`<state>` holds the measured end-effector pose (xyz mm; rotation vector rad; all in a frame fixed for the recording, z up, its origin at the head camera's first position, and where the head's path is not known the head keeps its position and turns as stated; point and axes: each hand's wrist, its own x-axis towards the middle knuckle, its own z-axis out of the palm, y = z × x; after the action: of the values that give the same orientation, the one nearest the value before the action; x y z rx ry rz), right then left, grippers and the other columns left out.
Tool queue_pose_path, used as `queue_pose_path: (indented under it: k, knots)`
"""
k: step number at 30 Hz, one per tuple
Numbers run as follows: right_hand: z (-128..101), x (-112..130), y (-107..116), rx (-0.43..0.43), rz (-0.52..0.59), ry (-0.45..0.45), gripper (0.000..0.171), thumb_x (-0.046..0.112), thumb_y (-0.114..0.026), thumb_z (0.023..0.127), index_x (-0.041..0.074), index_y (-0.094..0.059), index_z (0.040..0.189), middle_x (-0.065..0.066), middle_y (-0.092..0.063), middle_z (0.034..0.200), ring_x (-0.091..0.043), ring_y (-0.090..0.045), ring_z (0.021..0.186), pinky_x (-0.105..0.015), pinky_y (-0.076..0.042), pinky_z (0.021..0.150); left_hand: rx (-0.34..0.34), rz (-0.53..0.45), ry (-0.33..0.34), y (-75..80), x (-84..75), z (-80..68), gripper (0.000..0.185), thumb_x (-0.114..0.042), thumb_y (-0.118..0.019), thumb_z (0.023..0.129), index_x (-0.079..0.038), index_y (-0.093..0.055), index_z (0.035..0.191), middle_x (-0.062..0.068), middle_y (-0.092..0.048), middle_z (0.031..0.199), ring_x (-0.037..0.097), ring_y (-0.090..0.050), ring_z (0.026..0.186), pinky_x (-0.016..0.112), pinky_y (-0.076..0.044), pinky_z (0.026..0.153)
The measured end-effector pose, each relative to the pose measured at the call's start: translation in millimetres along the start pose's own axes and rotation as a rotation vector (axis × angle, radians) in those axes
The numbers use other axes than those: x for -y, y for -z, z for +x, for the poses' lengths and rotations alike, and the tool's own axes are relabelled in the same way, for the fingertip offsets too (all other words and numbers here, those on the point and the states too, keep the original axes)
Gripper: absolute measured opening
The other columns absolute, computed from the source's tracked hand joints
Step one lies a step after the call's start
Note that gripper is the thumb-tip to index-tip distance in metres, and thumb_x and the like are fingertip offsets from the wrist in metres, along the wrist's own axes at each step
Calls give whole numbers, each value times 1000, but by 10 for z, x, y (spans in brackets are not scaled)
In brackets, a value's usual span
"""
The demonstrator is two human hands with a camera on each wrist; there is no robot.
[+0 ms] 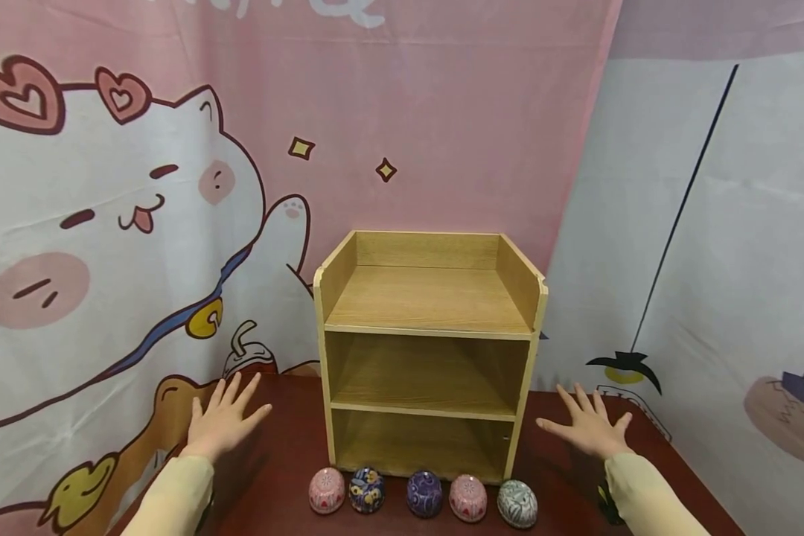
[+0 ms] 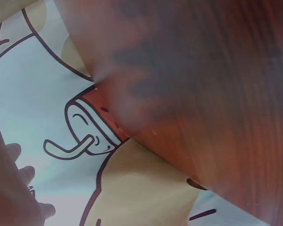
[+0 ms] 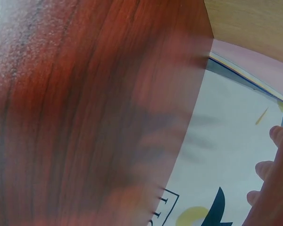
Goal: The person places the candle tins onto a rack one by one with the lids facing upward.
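Note:
A small wooden shelf unit (image 1: 429, 350) stands on a dark red table (image 1: 281, 476), with an open top tray and two bare compartments below. Several patterned egg-shaped tins lie in a row in front of it: a pink one (image 1: 326, 490), a dark blue one (image 1: 366, 490), a purple one (image 1: 424, 493), another pink one (image 1: 467, 497) and a grey-green one (image 1: 517, 503). My left hand (image 1: 222, 420) hovers with fingers spread left of the shelf. My right hand (image 1: 586, 426) hovers spread to its right. Both hold nothing. The wrist views show only table wood (image 2: 217, 94), cloth and fingertips (image 3: 273, 165).
A pink cartoon-cat backdrop (image 1: 141, 223) hangs right behind the table on the left and back. A pale cloth with a lamp drawing (image 1: 710, 298) hangs on the right. The table's right edge runs close to my right sleeve (image 1: 650, 495).

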<state>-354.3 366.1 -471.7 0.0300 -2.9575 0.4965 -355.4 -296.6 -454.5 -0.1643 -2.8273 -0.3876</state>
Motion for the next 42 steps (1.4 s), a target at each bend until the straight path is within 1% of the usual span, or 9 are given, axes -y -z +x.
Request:
queue_pose_path:
  k: [6,12,20,25,29,34,39,42]
  knots:
    - [-42,-22,-7,-2,12,-4,104,73,-56,80,4,-26,152,-35,-10,153,-62,1,133,-80,22,81,-26,0,-19,81,-54,85,88,-75,-42,87,-26,-20,157,23,-18,157,48,-9,141,76,6,99]
    - [-49,-74,-33,-6,4,-12,105,74,-56,80,5,-25,152,-36,-10,152,-61,2,134,-79,22,81,-40,0,-35,132,-106,152,86,-74,-42,88,-26,-23,156,23,-18,157,48,-10,141,75,6,99]
    - [-53,-69,-15,0,13,-12,105,74,-56,80,4,-25,152,-37,-9,151,-60,3,134,-80,21,81,-33,-6,-34,178,-150,161,86,-74,-41,89,-22,-25,156,24,-19,156,49,-11,140,75,5,99]
    - [-69,-38,0,1,42,-4,105,73,-57,80,3,-24,152,-37,-9,151,-61,2,134,-80,21,81,-28,-14,-38,173,-160,161,85,-73,-41,90,-23,-22,156,24,-18,157,49,-11,140,76,4,99]
    - [-109,27,29,-2,107,18,101,67,-59,83,5,-23,154,-35,-9,153,-59,1,135,-82,17,83,-23,-26,-44,160,-179,160,83,-71,-40,91,-25,-21,157,24,-17,157,49,-11,140,76,3,99]
    - [-164,152,63,7,202,54,95,60,-60,87,8,-18,155,-32,-7,155,-57,-1,137,-84,6,85,-29,-54,-45,139,-220,143,79,-70,-39,93,-27,-21,156,23,-20,156,48,-15,140,75,-1,100]
    - [-214,226,42,16,244,72,91,57,-58,90,10,-17,156,-29,-8,156,-55,-5,138,-85,-4,86,-45,-109,-62,91,-283,108,74,-68,-38,94,-32,-19,156,19,-22,157,46,-19,140,73,-9,102]
    - [-261,255,20,20,258,84,89,56,-58,91,9,-18,156,-29,-10,156,-55,-7,137,-86,-7,84,-70,-138,-90,45,-343,64,72,-64,-42,95,-30,-23,156,18,-25,156,45,-25,138,72,-15,102]
